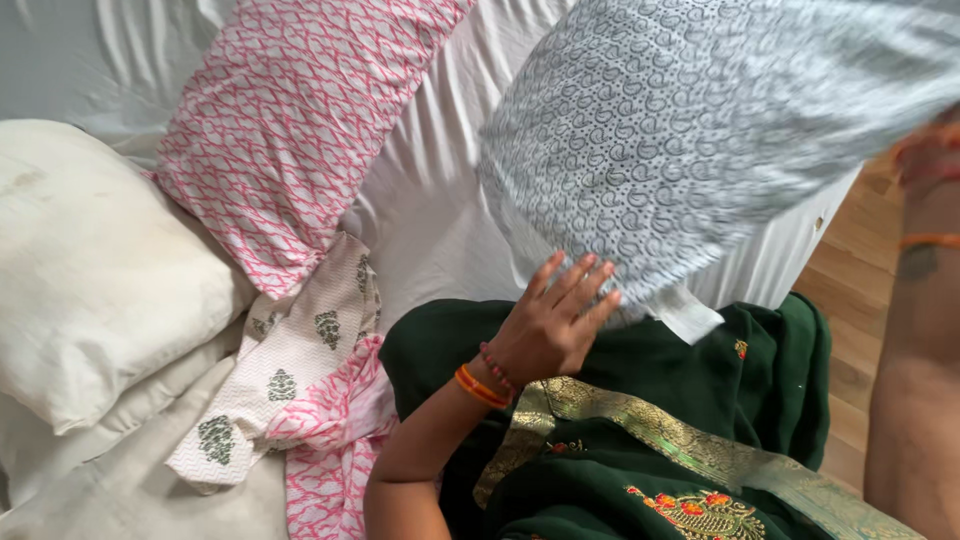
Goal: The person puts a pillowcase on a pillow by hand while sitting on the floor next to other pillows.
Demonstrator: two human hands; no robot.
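Grey-patterned pillow (690, 130) overhanging bed edge (790, 255), left hand (550, 325) under its corner.

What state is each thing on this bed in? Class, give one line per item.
Grey patterned pillow: lifted, blurred.
Left hand: open, fingers on the pillow's lower edge.
Right hand: blurred, at the pillow's far end.
Pink patterned pillow: lying flat.
Cream pillow: bare, stained.

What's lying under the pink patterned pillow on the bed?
Under the pink patterned pillow lies the white bedsheet, and a cream cloth with green motifs emerges from beneath its lower end. How far that cloth reaches underneath is covered.
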